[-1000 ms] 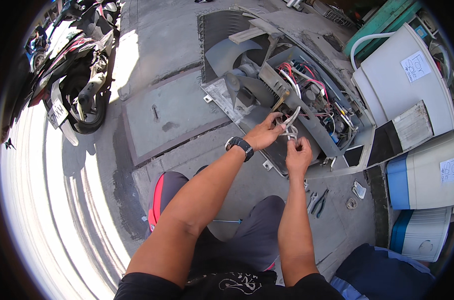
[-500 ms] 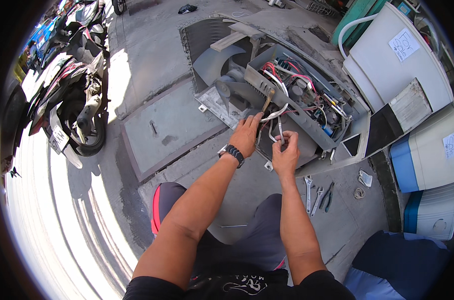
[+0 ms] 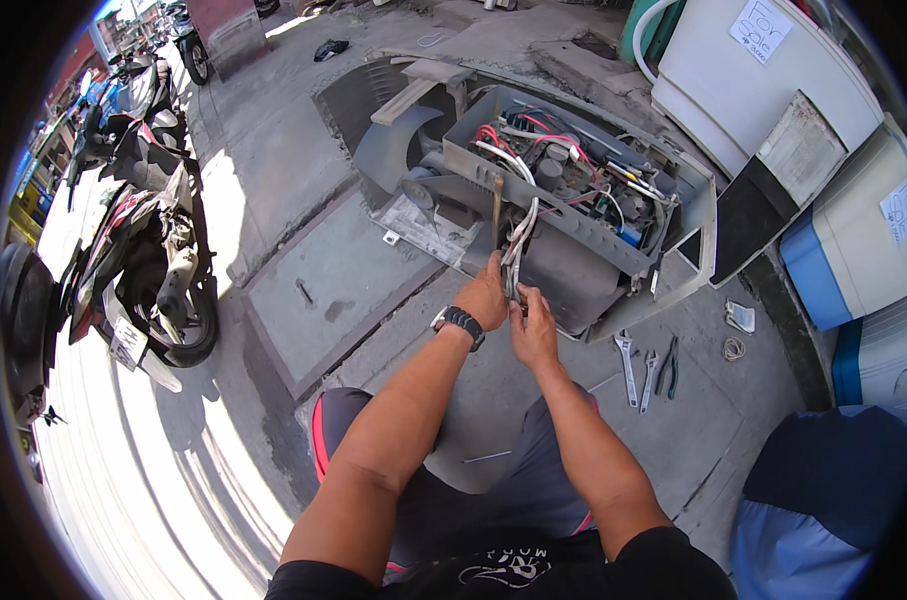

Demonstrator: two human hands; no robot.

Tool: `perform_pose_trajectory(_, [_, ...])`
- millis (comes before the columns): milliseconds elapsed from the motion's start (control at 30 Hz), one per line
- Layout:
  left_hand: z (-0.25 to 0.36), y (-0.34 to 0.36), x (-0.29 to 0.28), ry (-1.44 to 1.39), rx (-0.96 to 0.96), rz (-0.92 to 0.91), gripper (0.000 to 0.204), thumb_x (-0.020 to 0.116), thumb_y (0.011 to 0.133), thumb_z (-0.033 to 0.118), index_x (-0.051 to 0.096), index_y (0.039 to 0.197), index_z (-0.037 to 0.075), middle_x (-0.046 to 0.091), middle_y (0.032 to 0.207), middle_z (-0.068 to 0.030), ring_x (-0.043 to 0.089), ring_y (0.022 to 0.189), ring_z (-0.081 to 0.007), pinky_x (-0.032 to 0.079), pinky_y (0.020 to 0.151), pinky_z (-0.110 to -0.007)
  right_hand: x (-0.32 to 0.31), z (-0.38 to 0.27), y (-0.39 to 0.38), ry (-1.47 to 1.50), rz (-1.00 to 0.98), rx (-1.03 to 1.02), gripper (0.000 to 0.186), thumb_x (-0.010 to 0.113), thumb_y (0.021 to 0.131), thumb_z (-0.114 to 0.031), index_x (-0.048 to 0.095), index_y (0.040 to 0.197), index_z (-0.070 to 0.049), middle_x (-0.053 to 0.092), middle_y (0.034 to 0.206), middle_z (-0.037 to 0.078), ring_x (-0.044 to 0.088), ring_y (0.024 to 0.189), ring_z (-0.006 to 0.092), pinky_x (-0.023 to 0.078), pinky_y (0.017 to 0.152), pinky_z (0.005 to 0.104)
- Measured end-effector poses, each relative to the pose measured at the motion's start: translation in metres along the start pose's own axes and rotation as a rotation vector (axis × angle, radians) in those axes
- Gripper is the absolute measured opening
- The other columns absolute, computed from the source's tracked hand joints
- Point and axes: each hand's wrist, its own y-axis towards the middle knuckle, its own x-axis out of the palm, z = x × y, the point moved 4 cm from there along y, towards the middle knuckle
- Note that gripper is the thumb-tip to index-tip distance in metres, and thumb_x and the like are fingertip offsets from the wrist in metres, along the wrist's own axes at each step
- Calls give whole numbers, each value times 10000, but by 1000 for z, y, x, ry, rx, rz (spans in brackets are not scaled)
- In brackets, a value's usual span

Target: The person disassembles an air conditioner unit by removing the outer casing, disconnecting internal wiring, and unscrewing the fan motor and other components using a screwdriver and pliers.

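My left hand [image 3: 481, 294], with a black watch at the wrist, has its fingers closed at a bundle of white and grey cables [image 3: 518, 240] hanging from an electrical box [image 3: 598, 237] full of wires and parts. Just right and lower, my right hand [image 3: 531, 327] pinches the lower end of the same bundle. The box sits in an opened grey appliance housing [image 3: 358, 95], beside a dark fan [image 3: 383, 150] and a dark drum-shaped part [image 3: 568, 280]. A yellowish rod [image 3: 497, 205] stands just above my left hand.
Wrenches [image 3: 628, 368], pliers [image 3: 667, 372], a cord coil [image 3: 733, 349] and a small packet [image 3: 739, 316] lie on the pavement to the right. Several white appliances [image 3: 723, 95] line the right side; a dark blue cover [image 3: 823, 480] lies below them. Motorbikes [image 3: 153, 260] stand at the left.
The view has shifted, moving the housing higher. My hands have drawn closer together, and the cables, loosely looped earlier, now hang in a narrower bundle between them.
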Motion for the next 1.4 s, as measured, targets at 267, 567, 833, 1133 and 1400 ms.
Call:
perform_pose_trajectory(267, [-6,14,-8,-221,-21,-95,561,584,876,107,423,1393,-41,668,1072,-249,668,951,-338,513,817,-427,6,3,-4,286,-58,187,320,567,967,-113,505,1268,-27,634,1195,218,640,1064,339,515,882,432])
perform_pose_trajectory(567, [-8,29,-29,-322,-77,260,523,671,818,122,541,1304,-19,691,1016,-179,672,924,-272,525,844,-362,-11,-6,-5,309,82,132,634,634,885,-27,356,1453,-61,376,1423,166,619,1087,235,544,858,312])
perform_pose_trajectory(833, [27,18,-40,-199,-92,201,522,686,806,187,559,1279,7,684,1113,-233,671,1034,-342,511,910,-397,-98,47,21,-393,269,414,725,713,846,-114,314,1427,57,407,1386,241,572,1140,405,504,936,457])
perform_pose_trajectory(1133, [47,23,-39,-137,-52,266,511,713,812,204,555,1234,-38,673,1121,-237,659,1046,-370,510,912,-412,-106,61,12,-323,377,266,552,708,849,-70,418,1302,56,497,1222,272,523,1151,458,469,928,472])
perform_pose_trajectory(1400, [56,27,-19,-288,99,313,792,819,770,305,424,1331,-91,607,1232,-275,605,1142,-386,475,971,-417,-114,60,-14,-340,289,31,552,670,899,-168,419,1357,10,519,1191,229,546,1089,421,459,927,477])
